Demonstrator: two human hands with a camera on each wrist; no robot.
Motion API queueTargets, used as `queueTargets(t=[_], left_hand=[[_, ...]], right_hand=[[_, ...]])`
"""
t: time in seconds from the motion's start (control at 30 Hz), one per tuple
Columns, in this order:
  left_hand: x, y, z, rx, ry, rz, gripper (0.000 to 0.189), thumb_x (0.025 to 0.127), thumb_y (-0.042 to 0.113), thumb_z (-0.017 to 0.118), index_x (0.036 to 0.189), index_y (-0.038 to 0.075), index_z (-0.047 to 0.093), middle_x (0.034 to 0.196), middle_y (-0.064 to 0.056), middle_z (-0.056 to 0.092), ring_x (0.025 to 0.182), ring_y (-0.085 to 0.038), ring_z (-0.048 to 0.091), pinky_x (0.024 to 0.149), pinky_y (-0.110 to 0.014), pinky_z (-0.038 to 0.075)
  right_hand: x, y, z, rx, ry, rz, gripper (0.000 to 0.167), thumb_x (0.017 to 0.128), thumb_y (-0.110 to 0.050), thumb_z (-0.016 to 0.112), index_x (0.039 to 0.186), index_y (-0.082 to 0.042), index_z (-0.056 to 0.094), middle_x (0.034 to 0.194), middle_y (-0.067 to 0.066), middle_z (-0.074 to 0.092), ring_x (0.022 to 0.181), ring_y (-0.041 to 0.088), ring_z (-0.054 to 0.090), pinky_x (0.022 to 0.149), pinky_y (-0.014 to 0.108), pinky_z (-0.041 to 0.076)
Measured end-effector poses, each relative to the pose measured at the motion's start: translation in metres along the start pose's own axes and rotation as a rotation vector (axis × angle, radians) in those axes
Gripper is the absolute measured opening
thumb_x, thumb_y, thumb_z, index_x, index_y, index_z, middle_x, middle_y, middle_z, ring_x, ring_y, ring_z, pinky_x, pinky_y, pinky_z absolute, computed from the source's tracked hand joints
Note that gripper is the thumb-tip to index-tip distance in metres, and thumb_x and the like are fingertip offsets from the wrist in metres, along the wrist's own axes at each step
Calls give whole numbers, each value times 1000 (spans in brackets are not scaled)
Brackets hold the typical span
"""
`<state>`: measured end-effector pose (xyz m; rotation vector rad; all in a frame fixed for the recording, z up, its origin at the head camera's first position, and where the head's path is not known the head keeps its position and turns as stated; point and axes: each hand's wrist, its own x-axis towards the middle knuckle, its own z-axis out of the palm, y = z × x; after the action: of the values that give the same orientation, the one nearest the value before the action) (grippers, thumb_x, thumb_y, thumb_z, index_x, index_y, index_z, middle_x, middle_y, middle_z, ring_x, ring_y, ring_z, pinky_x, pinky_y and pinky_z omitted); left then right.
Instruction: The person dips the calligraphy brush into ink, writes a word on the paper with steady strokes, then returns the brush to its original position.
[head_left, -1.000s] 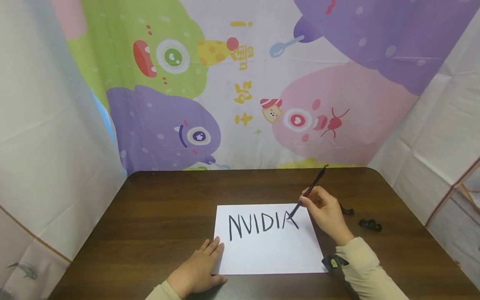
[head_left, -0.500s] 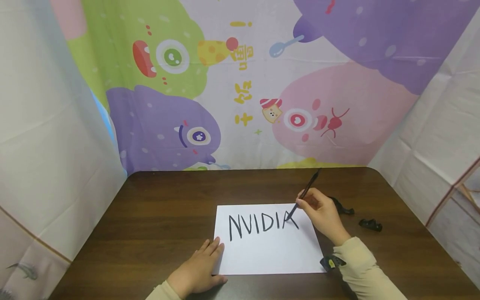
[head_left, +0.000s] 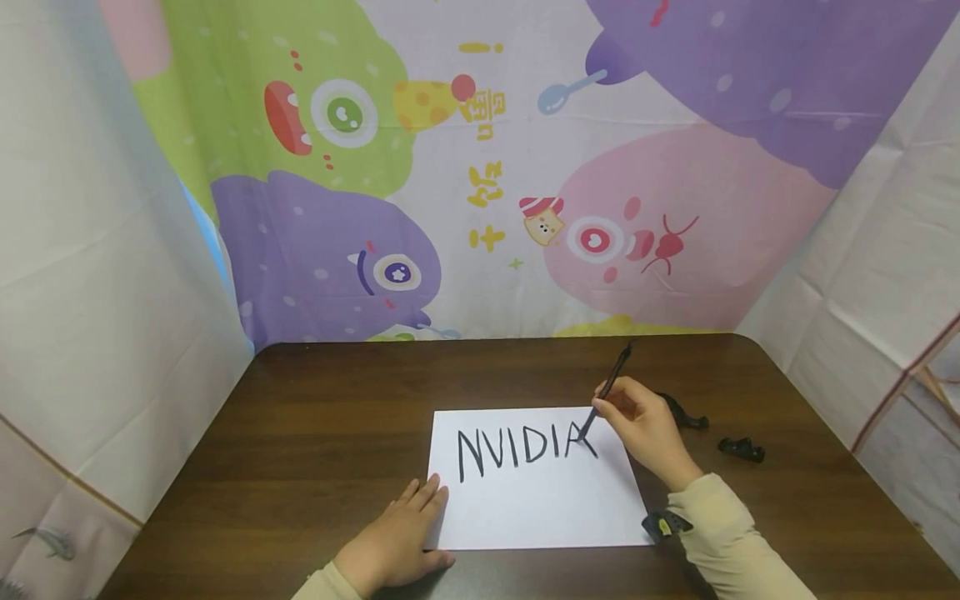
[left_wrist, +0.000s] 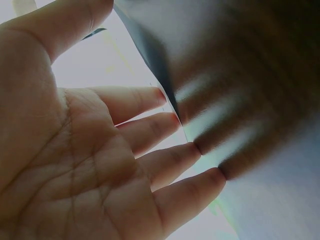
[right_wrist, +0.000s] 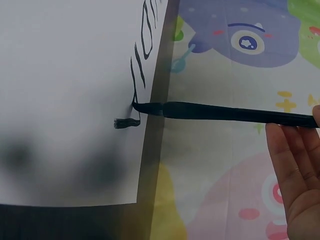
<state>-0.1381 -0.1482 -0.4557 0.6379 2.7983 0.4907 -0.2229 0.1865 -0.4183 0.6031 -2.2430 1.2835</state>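
Observation:
In the head view a sheet of white paper lies on the table with "NVIDIA" in black strokes across its upper half. My right hand pinches a black brush pen above the paper's upper right corner. Its bent bristle tip meets the paper at the last letter in the right wrist view. My left hand rests flat at the paper's left edge, its fingertips on the sheet. The left wrist view shows that palm with its fingers nearly straight.
Two small black pieces lie right of the paper: a curved one, partly hidden behind my right hand, and a bumpy one. A black device sits at my right wrist. A cartoon-printed curtain hangs behind the brown table.
My right hand has shifted slightly left, and the brush pen's upper end has swung left, so the pen stands steeper. The tip stays around the final letter. My left hand has not moved.

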Motion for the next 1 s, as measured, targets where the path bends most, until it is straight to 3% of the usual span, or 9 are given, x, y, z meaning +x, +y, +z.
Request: queueTargets(t=[0.5,0.7,0.87,1.0], left_hand=[[0,-1,1,2,-4,8,82,82,39,75,142,-7,43,154,-27,35,140,-52,32,103,-70,36],[-1,0,0,0,-2,9,82,82,38,75,142,-7,44,153,-27,35,140,-52,32,103,-70,36],[-1,0,-1,-8,-1,6,82,82,38,75,142,-7,44,153,-27,35,140,-52,32,103,-70,35],[-1,0,0,-5,-2,3,82,82,38,75,142,-7,43,154,-27,35,140,-52,32,104,-70,35]], right_hand=[[-1,2,-7,-12,47,-31,14,81,12,70,92,4,65,79,15,69,67,12,66,61,15,55],[-2,20,-7,-16,53,-19,16,82,8,72,93,-1,66,79,12,70,68,4,62,61,12,52],[1,7,-11,-5,76,-30,14,81,13,70,91,5,64,76,16,67,65,5,62,60,12,52],[3,17,-16,53,114,-28,18,81,17,67,96,8,63,79,18,67,67,2,64,58,13,53]])
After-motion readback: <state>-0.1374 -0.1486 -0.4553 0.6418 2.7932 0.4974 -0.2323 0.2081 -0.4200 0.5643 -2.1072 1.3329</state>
